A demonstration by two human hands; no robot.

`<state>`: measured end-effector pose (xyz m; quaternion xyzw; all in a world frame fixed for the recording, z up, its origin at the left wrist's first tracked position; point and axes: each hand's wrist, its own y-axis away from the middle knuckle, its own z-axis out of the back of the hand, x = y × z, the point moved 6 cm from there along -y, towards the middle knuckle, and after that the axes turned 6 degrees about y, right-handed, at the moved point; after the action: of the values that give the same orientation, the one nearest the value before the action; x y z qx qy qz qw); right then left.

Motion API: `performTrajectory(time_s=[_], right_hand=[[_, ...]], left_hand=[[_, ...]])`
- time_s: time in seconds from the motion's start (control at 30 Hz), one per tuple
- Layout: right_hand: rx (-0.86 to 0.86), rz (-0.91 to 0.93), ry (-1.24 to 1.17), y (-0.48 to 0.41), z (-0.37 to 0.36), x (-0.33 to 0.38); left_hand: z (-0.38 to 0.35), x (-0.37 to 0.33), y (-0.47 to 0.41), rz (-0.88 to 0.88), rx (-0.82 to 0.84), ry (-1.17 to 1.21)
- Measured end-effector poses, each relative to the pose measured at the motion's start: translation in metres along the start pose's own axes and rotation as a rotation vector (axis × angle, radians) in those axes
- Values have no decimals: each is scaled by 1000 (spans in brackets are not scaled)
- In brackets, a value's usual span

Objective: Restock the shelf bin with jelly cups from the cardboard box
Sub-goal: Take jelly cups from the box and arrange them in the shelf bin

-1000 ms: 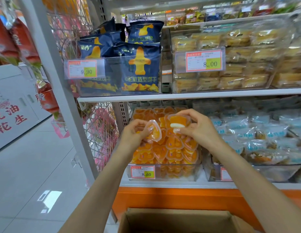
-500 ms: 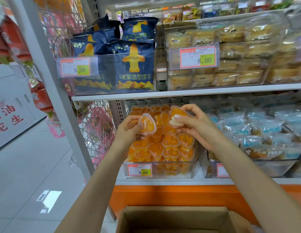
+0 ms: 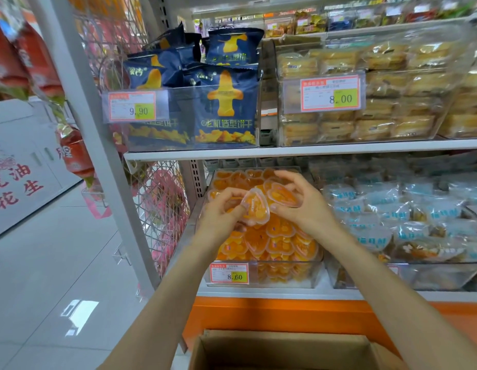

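A clear shelf bin [image 3: 316,276] on the lower shelf is piled with several orange heart-shaped jelly cups [image 3: 280,244]. Above the pile, my left hand [image 3: 221,212] pinches one jelly cup [image 3: 254,206] with thumb and fingers. My right hand [image 3: 304,204] grips another jelly cup [image 3: 282,194] just to the right; the two cups touch or overlap. The open cardboard box [image 3: 285,348] sits at the bottom edge below my arms; its inside is out of view.
A price tag reading 8.60 [image 3: 229,273] is on the bin's front. Blue-white snack packs [image 3: 408,220] fill the bin to the right. Dark blue biscuit bags [image 3: 224,108] and cake packs [image 3: 365,94] stand on the shelf above. A white shelf upright [image 3: 98,145] and wire mesh [image 3: 162,209] are at left.
Both hands have come closer together over the bin, bringing the two held jelly cups side by side. The left cup has tilted to face me.
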<state>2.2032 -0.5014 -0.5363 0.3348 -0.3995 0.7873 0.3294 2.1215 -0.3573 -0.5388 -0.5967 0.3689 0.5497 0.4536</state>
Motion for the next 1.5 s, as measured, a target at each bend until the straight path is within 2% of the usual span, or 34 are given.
performTrajectory(time_s=[0.1,0.17,0.37,0.57,0.67,0.77,0.83,0.97,1.5], right_hand=[[57,8,62,0,-1,6],[110,-55,-27,1,0,9],[222,-221,-194,7,1,10],[310,-235,-201,9,-12,20],[312,-199,-31,6,-24,22],[270,-42,473,2,-29,26],[296,-2,627,4,-35,26],[344,-19,737,5,-45,17],[286,55,869,9,-55,2]], left_hand=[[-1,-1,0,-5,19,6],[0,-2,1,-8,7,18],[26,-6,0,-37,-100,35],[59,-7,3,-54,-223,40],[68,-5,6,-53,-244,30],[73,-4,8,-41,-257,38],[76,-3,8,-28,-266,32],[82,-1,7,-10,-277,27],[71,7,5,44,-234,-32]])
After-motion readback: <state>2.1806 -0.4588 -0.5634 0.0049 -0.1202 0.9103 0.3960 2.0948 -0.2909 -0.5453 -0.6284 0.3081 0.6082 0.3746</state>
